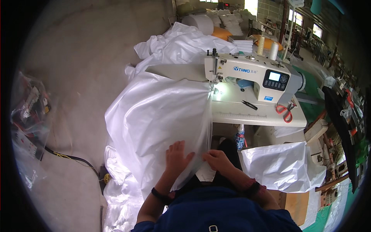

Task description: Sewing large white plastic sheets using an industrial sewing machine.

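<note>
A large white plastic sheet (154, 112) drapes over the front left of the sewing machine (243, 71) and hangs down toward my lap. Its right edge runs from under the lit needle area down to my hands. My left hand (177, 158) lies flat on the sheet, with the fingers stretched out. Just to its right, my right hand (218, 160) is closed in a pinch on the sheet's edge. Black thread snips (249, 104) and red-handled scissors (284, 112) rest on the white machine table (239, 116), beyond my right hand.
More white sheeting (174, 42) is heaped behind the machine. Two thread cones (273, 51) stand on its far side. A folded white sheet (276, 166) hangs at the right. On the floor at the left are a clear plastic bag (29, 112) and a black cable (73, 157).
</note>
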The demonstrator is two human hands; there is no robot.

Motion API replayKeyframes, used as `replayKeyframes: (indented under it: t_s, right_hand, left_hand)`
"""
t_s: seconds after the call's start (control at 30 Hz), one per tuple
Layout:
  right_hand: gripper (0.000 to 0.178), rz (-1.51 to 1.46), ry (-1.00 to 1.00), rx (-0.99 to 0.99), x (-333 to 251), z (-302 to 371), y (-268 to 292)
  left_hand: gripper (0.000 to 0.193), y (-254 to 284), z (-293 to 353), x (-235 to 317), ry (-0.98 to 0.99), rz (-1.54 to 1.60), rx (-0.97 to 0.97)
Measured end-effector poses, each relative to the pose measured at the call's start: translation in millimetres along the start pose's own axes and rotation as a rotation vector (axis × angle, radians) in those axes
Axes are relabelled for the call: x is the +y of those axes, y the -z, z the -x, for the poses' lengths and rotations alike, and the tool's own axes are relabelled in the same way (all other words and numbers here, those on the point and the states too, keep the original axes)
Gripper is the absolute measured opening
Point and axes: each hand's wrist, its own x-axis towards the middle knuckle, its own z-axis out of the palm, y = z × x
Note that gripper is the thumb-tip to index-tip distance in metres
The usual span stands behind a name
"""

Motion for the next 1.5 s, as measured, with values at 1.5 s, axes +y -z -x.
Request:
replayKeyframes:
  t_s: [1.5]
  right_hand:
    - [0.01, 1.561, 1.194, -0.119, -41, -25, -33]
  left_hand:
    - [0.036, 36, -56, -41, -0.125, -0.039, -0.407]
